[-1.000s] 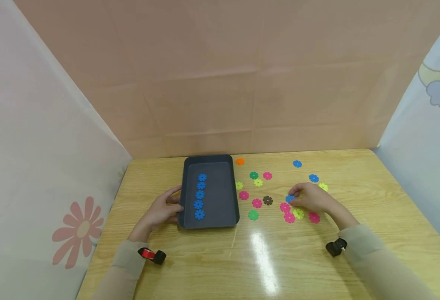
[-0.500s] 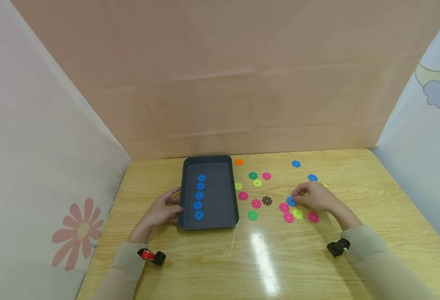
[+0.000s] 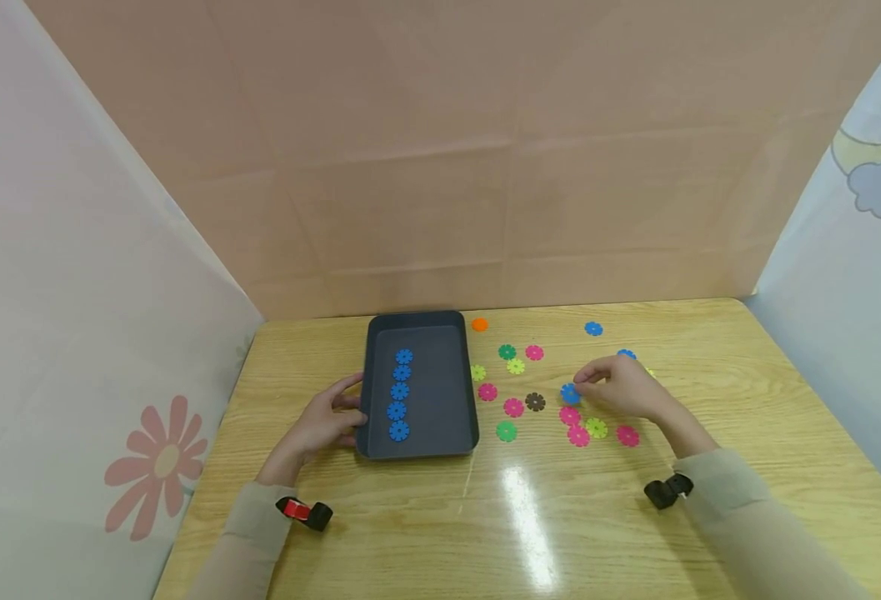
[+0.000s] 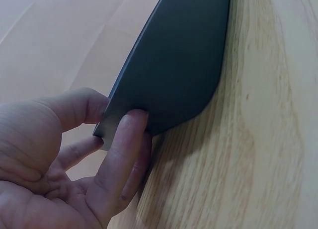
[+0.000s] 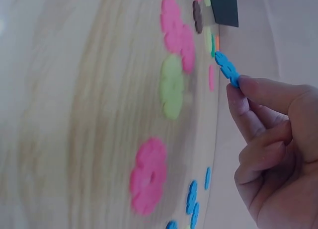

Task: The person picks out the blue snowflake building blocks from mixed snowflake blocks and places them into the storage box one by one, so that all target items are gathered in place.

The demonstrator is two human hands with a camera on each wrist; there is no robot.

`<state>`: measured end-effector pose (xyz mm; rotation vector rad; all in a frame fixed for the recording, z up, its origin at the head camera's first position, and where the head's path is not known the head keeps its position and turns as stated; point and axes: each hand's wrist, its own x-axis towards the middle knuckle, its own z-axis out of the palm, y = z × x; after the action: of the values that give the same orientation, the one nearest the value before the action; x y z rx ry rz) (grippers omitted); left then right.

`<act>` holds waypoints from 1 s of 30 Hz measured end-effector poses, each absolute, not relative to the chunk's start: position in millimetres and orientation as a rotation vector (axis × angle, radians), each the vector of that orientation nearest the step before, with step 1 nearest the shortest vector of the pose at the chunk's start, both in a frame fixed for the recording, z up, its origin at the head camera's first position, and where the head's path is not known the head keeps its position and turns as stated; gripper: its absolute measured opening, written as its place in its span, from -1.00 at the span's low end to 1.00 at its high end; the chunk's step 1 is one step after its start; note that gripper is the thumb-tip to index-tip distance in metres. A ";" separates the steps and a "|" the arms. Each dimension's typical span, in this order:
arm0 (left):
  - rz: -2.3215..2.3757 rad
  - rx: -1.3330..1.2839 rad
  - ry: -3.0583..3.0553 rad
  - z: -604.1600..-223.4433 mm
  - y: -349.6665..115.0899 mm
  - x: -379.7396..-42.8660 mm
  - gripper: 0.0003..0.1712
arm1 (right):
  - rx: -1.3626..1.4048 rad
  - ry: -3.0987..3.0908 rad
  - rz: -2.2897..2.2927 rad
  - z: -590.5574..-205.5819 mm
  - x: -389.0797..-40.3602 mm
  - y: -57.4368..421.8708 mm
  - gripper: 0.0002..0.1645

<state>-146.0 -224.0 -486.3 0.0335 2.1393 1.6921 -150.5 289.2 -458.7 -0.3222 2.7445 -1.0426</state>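
Note:
My right hand pinches a blue flower-shaped disc by its edge, between thumb and index finger. In the right wrist view the blue disc is tilted and held clear of the table. My left hand holds the left side of a dark grey rectangular tray. The left wrist view shows the thumb at the rim and fingertips against the tray's outer wall. Inside the tray lies a column of several blue discs along its left half.
Right of the tray lie several loose discs: pink, brown, green, yellow and orange. Another blue disc lies farther back; one behind the right hand is partly hidden. A beige backdrop stands behind the table.
My right hand shifts slightly right, then left and up, and the pinched blue disc comes away from the pink discs. My left hand and the tray stay in place.

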 end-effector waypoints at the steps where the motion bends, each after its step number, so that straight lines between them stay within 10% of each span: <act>1: 1.695 0.034 2.135 -485.4 -223.8 -145.5 -0.10 | -0.331 2.744 -1.056 -458.2 -151.1 286.9 -0.81; 30: 1.698 0.055 2.139 -486.6 -224.5 -146.7 -0.10 | -0.523 2.571 -1.247 -437.9 -171.4 142.8 -0.91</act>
<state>-146.7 -224.5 -486.6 0.0547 2.1392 1.6982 -171.4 142.8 -437.9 -0.5225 2.5707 -1.2466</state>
